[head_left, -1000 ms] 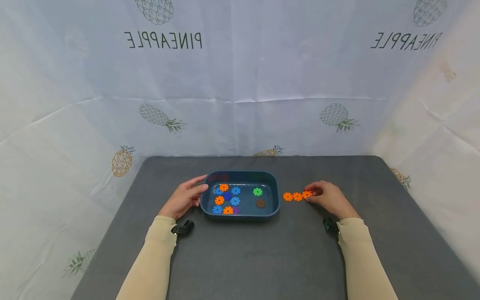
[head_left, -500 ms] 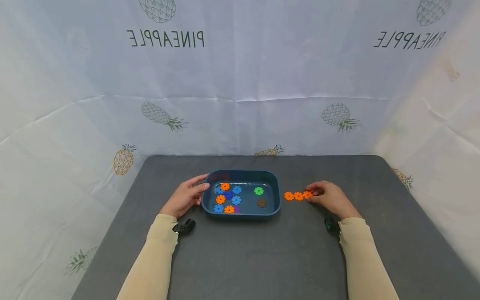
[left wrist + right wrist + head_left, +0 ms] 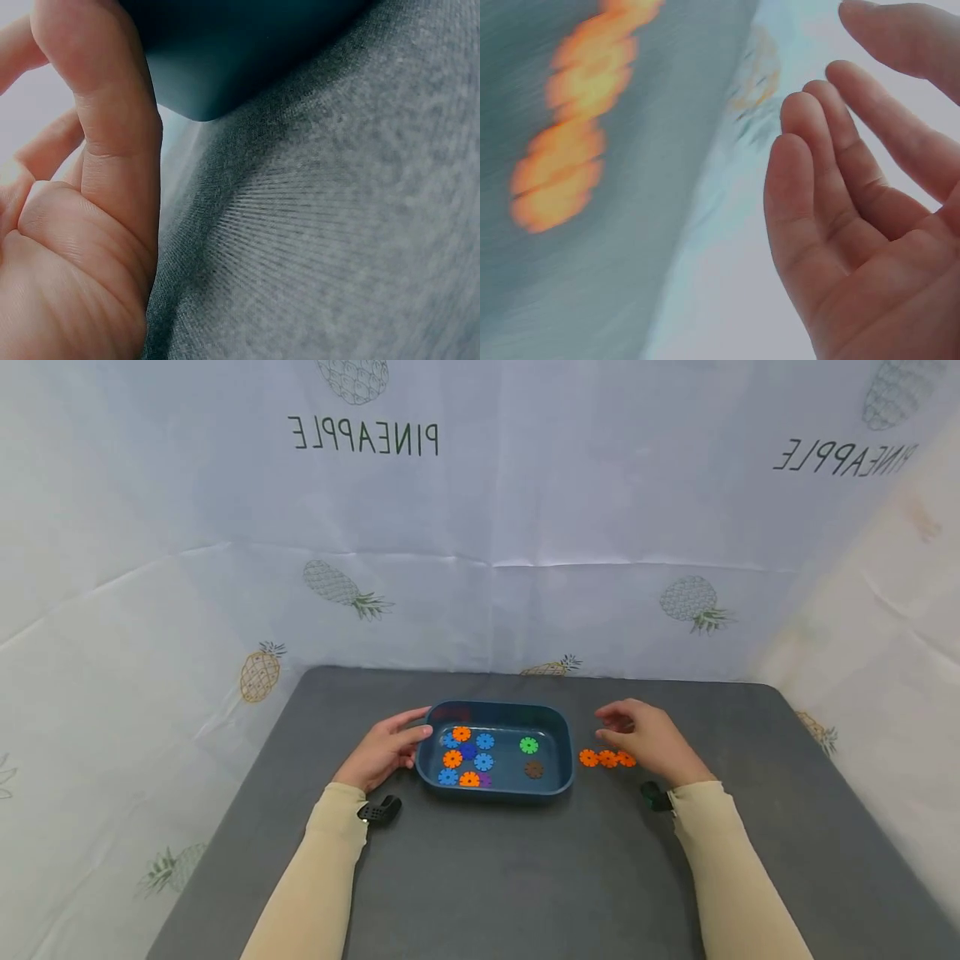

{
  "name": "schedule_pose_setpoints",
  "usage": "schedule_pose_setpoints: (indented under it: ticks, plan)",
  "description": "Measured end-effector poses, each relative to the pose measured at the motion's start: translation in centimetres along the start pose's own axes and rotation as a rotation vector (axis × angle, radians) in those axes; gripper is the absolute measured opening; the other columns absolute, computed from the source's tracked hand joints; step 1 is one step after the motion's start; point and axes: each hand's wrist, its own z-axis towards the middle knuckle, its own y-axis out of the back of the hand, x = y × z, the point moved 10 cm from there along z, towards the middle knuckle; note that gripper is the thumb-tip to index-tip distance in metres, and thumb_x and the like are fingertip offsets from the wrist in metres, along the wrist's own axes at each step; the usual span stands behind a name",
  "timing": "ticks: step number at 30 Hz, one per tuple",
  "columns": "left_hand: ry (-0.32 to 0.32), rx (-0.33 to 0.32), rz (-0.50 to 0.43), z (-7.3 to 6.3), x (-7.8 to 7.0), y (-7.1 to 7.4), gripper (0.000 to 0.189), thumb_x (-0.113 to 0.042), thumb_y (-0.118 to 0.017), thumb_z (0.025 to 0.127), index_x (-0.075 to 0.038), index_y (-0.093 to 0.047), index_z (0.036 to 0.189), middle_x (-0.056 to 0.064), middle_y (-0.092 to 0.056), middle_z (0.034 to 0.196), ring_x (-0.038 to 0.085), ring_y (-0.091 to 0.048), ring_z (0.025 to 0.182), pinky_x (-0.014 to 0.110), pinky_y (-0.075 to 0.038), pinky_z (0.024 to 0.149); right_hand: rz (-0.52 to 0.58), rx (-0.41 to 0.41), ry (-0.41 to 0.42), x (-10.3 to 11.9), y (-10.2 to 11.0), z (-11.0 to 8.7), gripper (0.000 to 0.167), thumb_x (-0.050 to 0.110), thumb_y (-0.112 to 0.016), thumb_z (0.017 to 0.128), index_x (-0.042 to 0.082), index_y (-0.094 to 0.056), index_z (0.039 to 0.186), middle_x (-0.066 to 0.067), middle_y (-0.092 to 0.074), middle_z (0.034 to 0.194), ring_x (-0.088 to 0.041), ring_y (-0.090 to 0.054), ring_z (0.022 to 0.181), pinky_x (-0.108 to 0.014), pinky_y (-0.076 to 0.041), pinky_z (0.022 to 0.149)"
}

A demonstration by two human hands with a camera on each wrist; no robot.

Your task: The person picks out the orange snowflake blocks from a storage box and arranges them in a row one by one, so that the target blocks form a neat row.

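Observation:
My left hand point(image 3: 378, 756) holds the left end of a dark blue tray point(image 3: 495, 794), thumb over the rim and fingers along the outside. The tray's lower corner point(image 3: 210, 90) shows beside the thumb in the left wrist view. Right of the tray, several-toothed orange snowflake discs lie in a row of three on the table; the middle disc point(image 3: 607, 759) touches both neighbours. Above the row's right end, my right hand point(image 3: 652, 739) is raised with relaxed fingers and nothing in them. In the right wrist view the orange discs point(image 3: 559, 176) are blurred, apart from the fingers.
Inside the tray, blue, orange and purple discs cluster at the left, including a dark blue disc point(image 3: 468, 752). A green disc point(image 3: 528, 745) and a brown disc point(image 3: 534, 769) lie at its right. The grey table point(image 3: 525, 877) ends at a pineapple-print cloth point(image 3: 480, 618).
My right hand has let go of the rightmost orange disc and lifted off it. The left hand still holds the tray. The head view has shifted slightly.

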Motion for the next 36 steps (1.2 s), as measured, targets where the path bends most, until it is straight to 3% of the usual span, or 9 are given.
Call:
schedule_pose_setpoints:
  ticks: [4, 9, 14, 19, 27, 31, 36]
  plan:
    - [0.001, 0.002, -0.002, 0.0, -0.1, -0.1, 0.068, -0.044, -0.078, 0.1, -0.025, -0.052, 0.161, 0.003, -0.066, 0.091, 0.017, -0.059, 0.071, 0.024, -0.056, 0.066, -0.026, 0.076, 0.089, 4.6, -0.7, 2.3, 0.034, 0.023, -0.075, 0.104, 0.011, -0.072, 0.136, -0.013, -0.07, 0.129, -0.027, -0.067, 0.112, -0.052, -0.059, 0.099]
    - [0.005, 0.019, -0.012, 0.0, -0.1, -0.4, 0.067, -0.043, -0.078, 0.101, -0.025, -0.052, 0.161, 0.003, -0.067, 0.091, 0.016, -0.059, 0.071, 0.024, -0.056, 0.066, -0.107, 0.265, 0.223, 10.2, -4.3, 4.6, 0.033, 0.02, -0.078, 0.102, 0.011, -0.073, 0.134, -0.011, -0.07, 0.128, -0.023, -0.065, 0.109, -0.045, -0.059, 0.098]
    - [0.009, 0.03, -0.021, 0.0, -0.2, -0.5, 0.067, -0.042, -0.078, 0.101, -0.025, -0.053, 0.16, 0.004, -0.069, 0.092, 0.016, -0.06, 0.071, 0.024, -0.057, 0.065, -0.241, 0.458, 0.355, 14.4, -9.0, 5.0, 0.035, 0.017, -0.08, 0.1, 0.011, -0.074, 0.134, -0.01, -0.069, 0.129, -0.023, -0.065, 0.11, -0.041, -0.058, 0.099]
    - [-0.008, 0.034, -0.024, 0.1, -0.5, -0.4, 0.064, -0.042, -0.078, 0.101, -0.027, -0.054, 0.159, 0.003, -0.065, 0.086, 0.016, -0.058, 0.069, 0.024, -0.056, 0.064, -0.334, 0.569, 0.437, 17.4, -12.6, 4.9, 0.036, 0.019, -0.082, 0.098, 0.012, -0.076, 0.133, -0.008, -0.071, 0.128, -0.025, -0.067, 0.114, -0.042, -0.058, 0.103]
    - [-0.012, 0.048, -0.042, 0.0, -0.4, -0.6, 0.061, -0.038, -0.076, 0.103, -0.027, -0.055, 0.159, 0.001, -0.062, 0.08, 0.014, -0.058, 0.067, 0.025, -0.056, 0.063, -0.435, 0.644, 0.489, 19.3, -16.4, 4.2, 0.029, 0.02, -0.082, 0.098, 0.017, -0.079, 0.128, 0.003, -0.076, 0.123, -0.014, -0.069, 0.111, -0.037, -0.059, 0.105]
    - [-0.007, 0.053, -0.056, -0.1, -0.3, -0.5, 0.06, -0.038, -0.076, 0.103, -0.027, -0.055, 0.158, 0.001, -0.063, 0.081, 0.014, -0.058, 0.068, 0.024, -0.055, 0.063, -0.505, 0.626, 0.515, 19.7, -17.6, 3.9, 0.026, 0.015, -0.079, 0.1, 0.016, -0.079, 0.126, 0.002, -0.077, 0.119, -0.014, -0.066, 0.103, -0.037, -0.059, 0.105]
    - [-0.014, 0.04, -0.05, -0.2, -0.4, 0.0, 0.059, -0.038, -0.075, 0.103, -0.026, -0.056, 0.158, 0.001, -0.064, 0.081, 0.014, -0.058, 0.068, 0.024, -0.055, 0.063, -0.587, 0.589, 0.563, 20.4, -18.3, 4.1, 0.023, 0.01, -0.08, 0.099, 0.017, -0.078, 0.121, 0.003, -0.076, 0.104, -0.014, -0.06, 0.088, -0.033, -0.06, 0.096]
